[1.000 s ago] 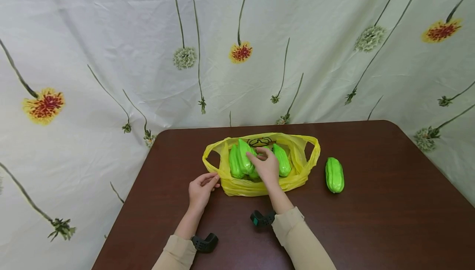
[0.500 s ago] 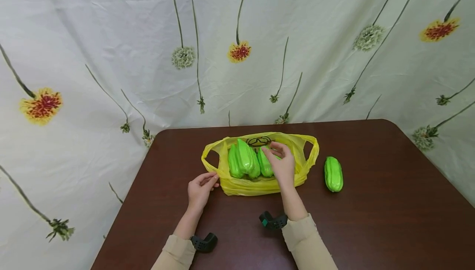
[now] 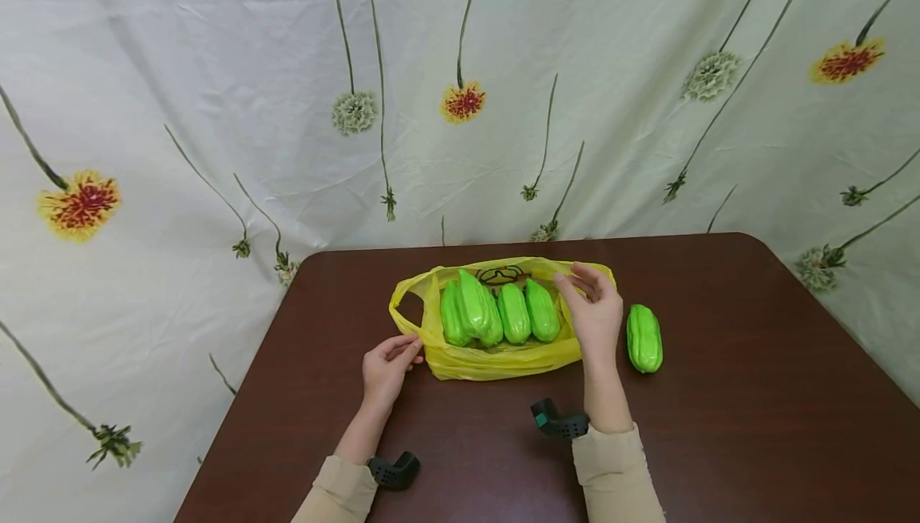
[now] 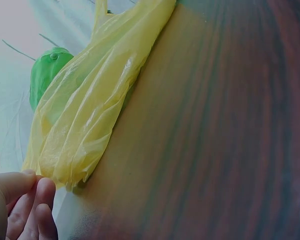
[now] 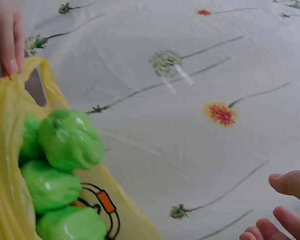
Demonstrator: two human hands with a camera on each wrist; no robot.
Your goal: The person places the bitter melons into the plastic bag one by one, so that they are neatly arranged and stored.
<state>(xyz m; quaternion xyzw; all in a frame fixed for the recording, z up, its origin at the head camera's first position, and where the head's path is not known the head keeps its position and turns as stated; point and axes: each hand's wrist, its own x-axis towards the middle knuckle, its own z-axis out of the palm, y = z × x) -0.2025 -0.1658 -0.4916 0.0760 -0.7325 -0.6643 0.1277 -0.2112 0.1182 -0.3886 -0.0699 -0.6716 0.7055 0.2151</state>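
A yellow plastic bag [image 3: 481, 365] lies with its mouth spread wide, several bright green ribbed gourds [image 3: 542, 312] inside. My left hand [image 3: 386, 371] pinches the bag's near left edge between thumb and fingertips; the left wrist view shows this pinch on the film. Over the bag's right end is my right hand [image 3: 598, 317], fingers loosely bent and apart. In the right wrist view the right hand [image 5: 290, 210] holds nothing and is away from the gourds. Just right of that hand, one more green gourd [image 3: 644, 339] lies on the table. The bag's right handle is mostly hidden behind the hand.
The dark brown table [image 3: 719, 427] extends to both sides and toward me. Behind its far edge hangs a white cloth [image 3: 302, 108] printed with flowers. Black bands with small camera housings [image 3: 394, 472] sit on both wrists.
My right hand has moved right, from above the gourds in the bag's middle to the bag's right end, uncovering the gourds. The left hand keeps its pinch on the bag's edge.
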